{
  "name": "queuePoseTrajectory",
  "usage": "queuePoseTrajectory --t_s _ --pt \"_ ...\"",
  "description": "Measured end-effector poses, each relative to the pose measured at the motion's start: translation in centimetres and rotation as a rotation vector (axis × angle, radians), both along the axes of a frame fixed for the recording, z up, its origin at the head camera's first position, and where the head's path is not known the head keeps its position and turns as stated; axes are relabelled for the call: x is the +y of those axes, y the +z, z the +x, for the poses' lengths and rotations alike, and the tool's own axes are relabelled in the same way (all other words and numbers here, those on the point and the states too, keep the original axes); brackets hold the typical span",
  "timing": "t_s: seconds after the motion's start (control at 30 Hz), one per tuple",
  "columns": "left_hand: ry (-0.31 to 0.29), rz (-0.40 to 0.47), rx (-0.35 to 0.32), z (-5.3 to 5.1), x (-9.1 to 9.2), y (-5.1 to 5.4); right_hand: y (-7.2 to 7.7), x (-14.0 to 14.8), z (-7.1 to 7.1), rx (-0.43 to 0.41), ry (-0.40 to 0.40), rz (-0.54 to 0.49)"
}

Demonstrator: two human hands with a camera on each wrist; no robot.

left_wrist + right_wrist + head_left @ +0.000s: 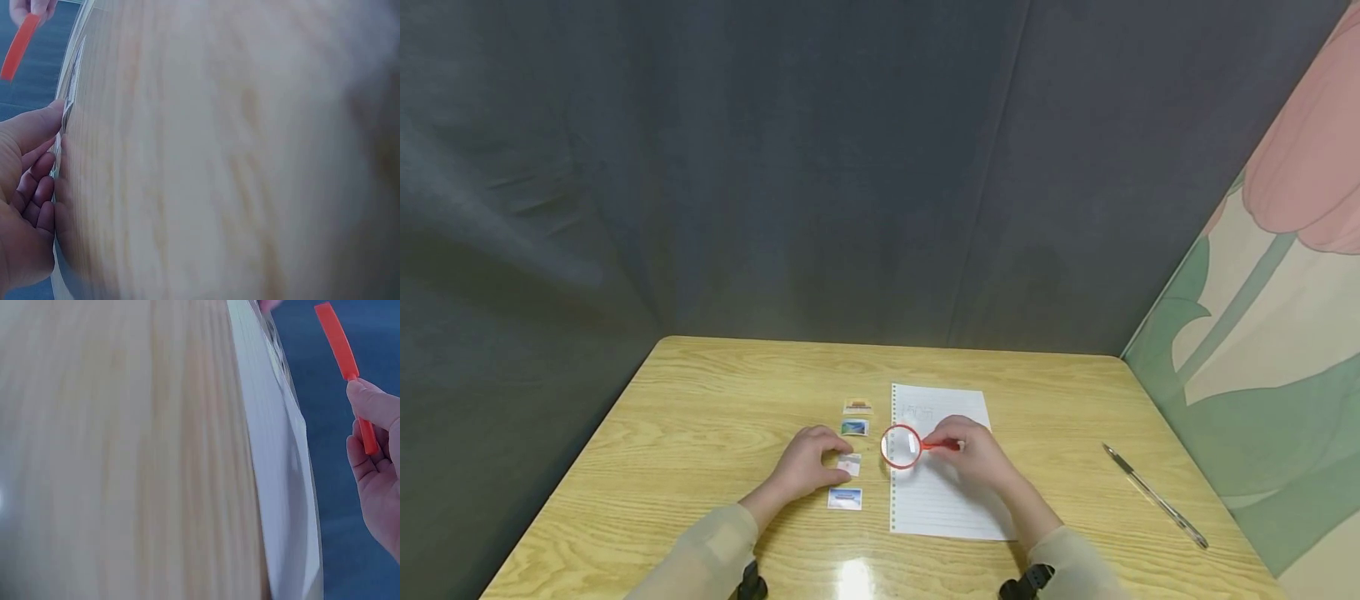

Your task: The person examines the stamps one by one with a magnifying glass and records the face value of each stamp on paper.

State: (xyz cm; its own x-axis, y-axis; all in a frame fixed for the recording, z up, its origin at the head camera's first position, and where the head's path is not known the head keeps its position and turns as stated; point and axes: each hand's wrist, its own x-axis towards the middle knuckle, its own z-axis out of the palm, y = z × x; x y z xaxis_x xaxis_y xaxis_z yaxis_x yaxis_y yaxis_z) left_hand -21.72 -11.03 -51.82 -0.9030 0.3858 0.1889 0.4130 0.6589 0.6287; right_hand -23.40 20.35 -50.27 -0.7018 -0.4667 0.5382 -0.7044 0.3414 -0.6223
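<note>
My right hand (972, 450) grips the thin handle of a red magnifying glass (901, 447), held above the left edge of a lined sheet of paper (951, 508). The right wrist view shows its red rim (338, 340) edge-on, clear of the table. With thumb and forefinger my left hand (808, 461) pinches a small pale stamp (849, 465) at its edges, low at the tabletop. Around it in a column lie a blue-and-white stamp (846, 499) nearer me, then a blue-green stamp (854, 427) and a yellowish stamp (857, 407) farther away.
A clear pen (1156, 496) lies slanted on the wooden table (715, 417) at the right. Faint pencil marks show near the top of the paper. A dark curtain (850, 183) hangs behind the table, and a floral cloth (1292, 350) borders its right side.
</note>
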Motion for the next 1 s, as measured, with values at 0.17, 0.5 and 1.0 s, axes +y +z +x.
queuePoseTrajectory --t_s 0.17,0.5,1.0 --pt "-0.005 0.012 0.003 0.0 0.0 -0.1 -0.1 -2.4 -0.3 -0.022 0.049 0.036" --pt "0.001 0.029 0.041 -0.1 0.0 -0.3 -0.1 -5.1 -0.3 -0.063 0.043 0.125" --pt "-0.013 0.018 0.099 -0.4 0.1 -0.5 -0.6 -5.9 0.0 -0.197 -0.009 0.13"
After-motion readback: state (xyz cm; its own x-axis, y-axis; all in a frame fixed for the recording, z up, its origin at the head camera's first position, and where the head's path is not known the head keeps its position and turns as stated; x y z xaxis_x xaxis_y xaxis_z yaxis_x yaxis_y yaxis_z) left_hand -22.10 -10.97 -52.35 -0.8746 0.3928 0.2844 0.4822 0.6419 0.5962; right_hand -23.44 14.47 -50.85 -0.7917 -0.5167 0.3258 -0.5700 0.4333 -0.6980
